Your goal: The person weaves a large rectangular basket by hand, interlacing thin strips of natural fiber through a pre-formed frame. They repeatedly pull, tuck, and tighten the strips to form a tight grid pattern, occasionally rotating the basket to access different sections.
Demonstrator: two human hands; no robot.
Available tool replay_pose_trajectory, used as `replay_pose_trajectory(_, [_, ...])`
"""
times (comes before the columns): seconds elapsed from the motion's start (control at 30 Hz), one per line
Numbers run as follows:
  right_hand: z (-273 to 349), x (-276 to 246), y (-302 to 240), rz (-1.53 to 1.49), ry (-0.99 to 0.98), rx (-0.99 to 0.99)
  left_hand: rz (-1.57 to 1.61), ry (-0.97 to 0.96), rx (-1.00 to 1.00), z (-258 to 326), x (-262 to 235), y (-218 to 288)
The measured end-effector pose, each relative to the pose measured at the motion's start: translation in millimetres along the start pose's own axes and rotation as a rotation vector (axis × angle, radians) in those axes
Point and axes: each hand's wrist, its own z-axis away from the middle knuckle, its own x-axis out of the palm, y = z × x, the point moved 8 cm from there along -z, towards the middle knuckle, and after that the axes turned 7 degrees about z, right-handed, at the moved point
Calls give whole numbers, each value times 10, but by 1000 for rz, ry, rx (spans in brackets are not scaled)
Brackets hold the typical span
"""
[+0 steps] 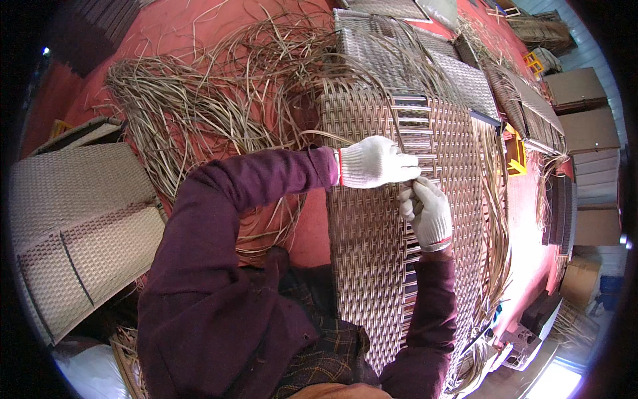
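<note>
A brown woven panel [365, 246] of flat synthetic strips slopes in front of me, with a gap of bare rods [413, 123] running down its middle. My left hand [372, 163], in a white knitted glove, reaches across from the left and lies over this gap. Its fingers point right and close on a thin brown weaving strip [399, 126] that comes down from above; the thumb is hidden. Just below, my right hand [428, 211], gloved too, is closed in a pinch at the strip's lower part, close to the left fingertips.
Loose strips [193, 106] lie heaped on the red floor [312, 226] at the upper left. More strip ends [493, 219] hang along the panel's right edge. Another woven piece [86, 226] stands at the left. A yellow stool [516, 153] and cardboard boxes [588, 130] are at the right.
</note>
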Motion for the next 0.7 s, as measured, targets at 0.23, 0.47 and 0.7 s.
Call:
replay_pose_trajectory(0.23, [155,8,-28,3,-98,43,72,-58,47,62,120,39])
replay_pose_trajectory(0.47, [109,-79,91,-32,-9,63,29,24,90,-3,56,129])
replay_pose_trajectory(0.7, [169,-232,86,38,71,40,-140,-21,-250,238,-555,-333])
